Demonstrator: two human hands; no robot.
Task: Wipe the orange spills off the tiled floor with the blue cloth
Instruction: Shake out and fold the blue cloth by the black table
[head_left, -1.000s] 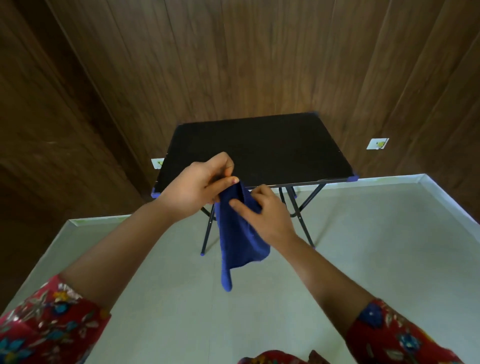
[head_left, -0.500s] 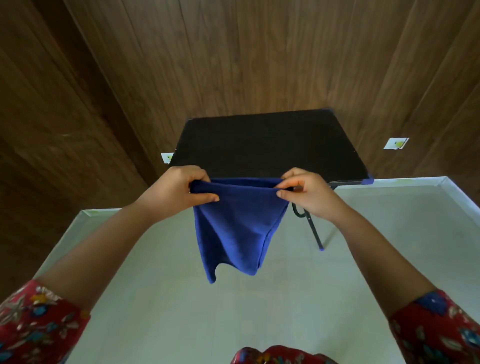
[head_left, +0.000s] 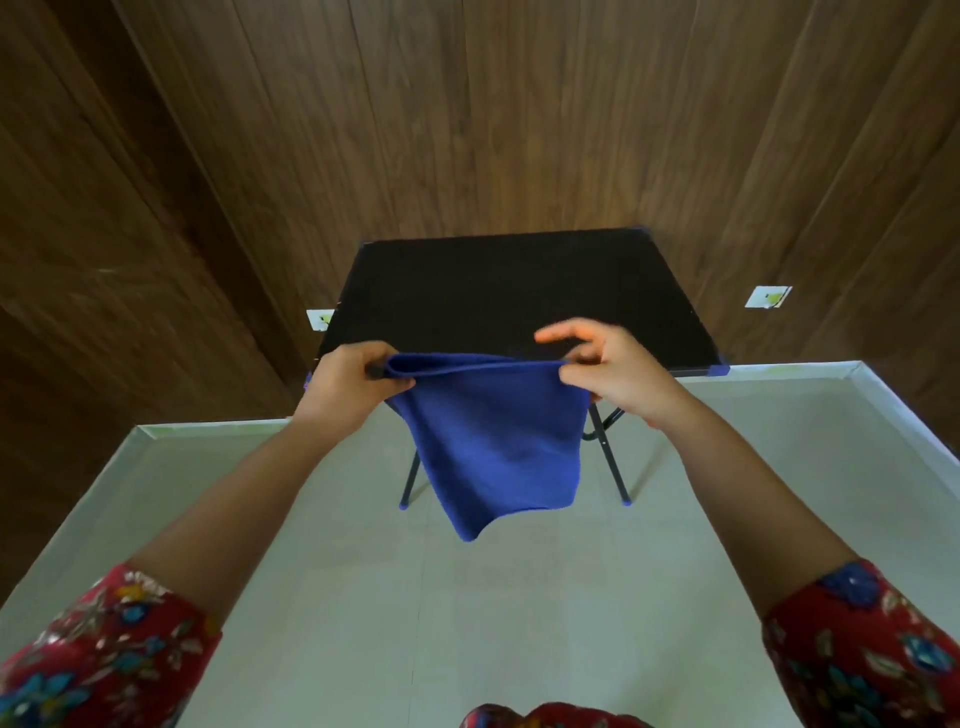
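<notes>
The blue cloth (head_left: 498, 441) hangs in the air in front of me, stretched along its top edge between both hands. My left hand (head_left: 348, 384) grips its left corner with curled fingers. My right hand (head_left: 613, 374) pinches the right corner between thumb and lower fingers, while its upper fingers lift off, blurred. The pale tiled floor (head_left: 519, 613) spreads below the cloth. No orange spill shows on the floor in this view.
A black folding table (head_left: 519, 291) on thin dark legs stands against the wood-panelled wall (head_left: 467, 114) just beyond the cloth. Two small white wall plates (head_left: 768, 297) sit low on the wall. A pale skirting strip (head_left: 208, 427) borders the floor.
From a bunched strip held between close hands, the cloth has been pulled open wide. Both hands moved apart, and the right hand's upper fingers now lift off the edge.
</notes>
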